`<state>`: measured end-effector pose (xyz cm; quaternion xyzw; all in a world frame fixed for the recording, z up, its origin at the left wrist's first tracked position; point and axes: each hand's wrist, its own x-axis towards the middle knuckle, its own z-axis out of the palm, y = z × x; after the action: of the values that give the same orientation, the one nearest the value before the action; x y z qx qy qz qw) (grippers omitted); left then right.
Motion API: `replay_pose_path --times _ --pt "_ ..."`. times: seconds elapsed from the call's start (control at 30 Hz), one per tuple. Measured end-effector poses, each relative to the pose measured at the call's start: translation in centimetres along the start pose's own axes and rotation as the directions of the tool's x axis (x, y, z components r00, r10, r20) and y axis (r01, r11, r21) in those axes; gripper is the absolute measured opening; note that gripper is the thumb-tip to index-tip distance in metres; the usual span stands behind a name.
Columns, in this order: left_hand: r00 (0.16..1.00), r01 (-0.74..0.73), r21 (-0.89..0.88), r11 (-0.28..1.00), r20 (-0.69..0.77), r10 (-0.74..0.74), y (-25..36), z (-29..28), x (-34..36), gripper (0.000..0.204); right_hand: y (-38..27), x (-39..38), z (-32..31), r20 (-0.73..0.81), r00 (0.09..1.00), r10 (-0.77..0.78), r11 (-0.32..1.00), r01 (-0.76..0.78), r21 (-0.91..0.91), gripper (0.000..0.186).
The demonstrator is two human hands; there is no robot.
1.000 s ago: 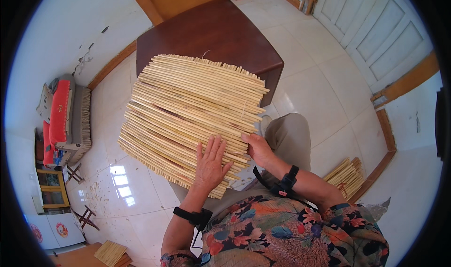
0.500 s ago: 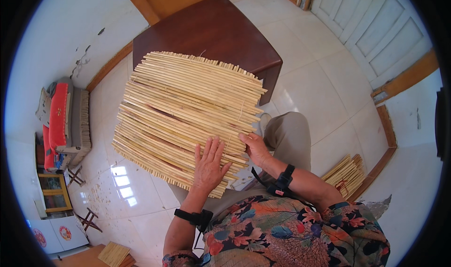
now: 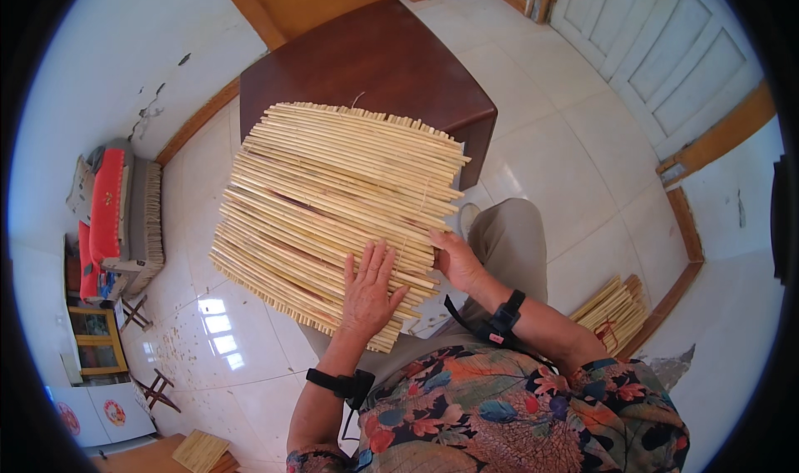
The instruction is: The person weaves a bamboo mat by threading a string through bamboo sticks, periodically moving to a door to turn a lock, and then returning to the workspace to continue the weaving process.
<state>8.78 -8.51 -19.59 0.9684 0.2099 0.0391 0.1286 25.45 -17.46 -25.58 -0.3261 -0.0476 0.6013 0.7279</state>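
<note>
A large mat of pale yellow reed stalks [image 3: 325,194], laid side by side and bound with thin thread, rests across my lap. Its far part lies over the edge of a dark reddish-brown table [image 3: 374,61]. My left hand [image 3: 370,298] presses flat on the near part of the mat, fingers stretched out. At the right edge, where stalk ends stick out unevenly, my right hand [image 3: 458,261] grips the mat with the thumb on top; its other fingers are mostly hidden. A loose bit of thread [image 3: 358,99] curls up at the far edge.
A bundle of stalks [image 3: 612,315] lies on the floor by the right wall. To the left stand a sofa with a red cover [image 3: 106,194] and a small folding stool [image 3: 158,390]. Scraps litter the tiles there. A smaller mat [image 3: 200,451] lies at lower left.
The mat's far and left edges have shifted slightly right and toward me. My right hand has moved a little along the right edge; my left hand has hardly moved.
</note>
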Motion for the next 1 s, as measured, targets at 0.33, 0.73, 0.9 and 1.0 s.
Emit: replay_pose_path --times 0.33,0.73,0.9,1.0 --pt "0.998 0.022 0.056 0.998 0.055 -0.025 -0.2 -0.3 -0.3 0.066 0.8 1.2 0.0 0.075 0.996 -0.051 0.999 0.051 0.009 0.042" --pt "0.999 0.042 -0.035 0.998 -0.012 -0.043 -0.5 0.5 -0.8 0.064 1.4 1.5 -0.5 -0.127 0.981 -0.149 0.975 0.124 -0.182 0.033" --pt "1.0 0.02 -0.065 0.998 -0.015 -0.021 -0.4 0.2 -0.7 0.062 0.9 1.4 -0.5 -0.08 0.983 -0.163 0.973 0.147 -0.177 0.032" --pt "0.998 0.005 -0.08 0.997 -0.065 -0.01 -0.5 0.9 -0.8 0.062 0.8 1.4 -0.8 -0.065 0.986 -0.154 0.975 0.141 -0.173 0.032"
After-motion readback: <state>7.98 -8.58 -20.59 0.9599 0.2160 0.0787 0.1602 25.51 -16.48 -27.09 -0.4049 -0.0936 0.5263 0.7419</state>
